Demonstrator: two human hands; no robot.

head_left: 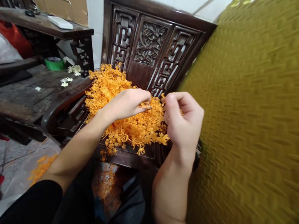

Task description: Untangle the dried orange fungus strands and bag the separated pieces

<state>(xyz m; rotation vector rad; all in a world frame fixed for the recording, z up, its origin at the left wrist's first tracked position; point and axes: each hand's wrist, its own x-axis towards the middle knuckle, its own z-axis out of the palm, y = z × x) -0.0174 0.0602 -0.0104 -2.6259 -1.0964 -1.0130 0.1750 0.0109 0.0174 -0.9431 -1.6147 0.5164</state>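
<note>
A large heap of orange plastic flower pieces (133, 130) with thin spiky branches lies on the seat of a dark carved wooden chair (149, 43). Over the middle of the heap, my left hand (129, 102) has its thumb and fingers drawn together. Orange shows between those fingertips, but I cannot tell whether it is held or lies behind. My right hand (183, 121) is closed at the heap's right edge, a little apart from the left. A small orange plastic flower piece (163, 96) pokes out from its thumb and finger; the rest is hidden in the fist.
A yellow textured foam mat (257, 113) stands close on the right. To the left, a dark wooden bench (19, 93) bears green tape (54, 63) and small white flower pieces (66, 81). A clear plastic bag (26, 164) with orange pieces lies at lower left.
</note>
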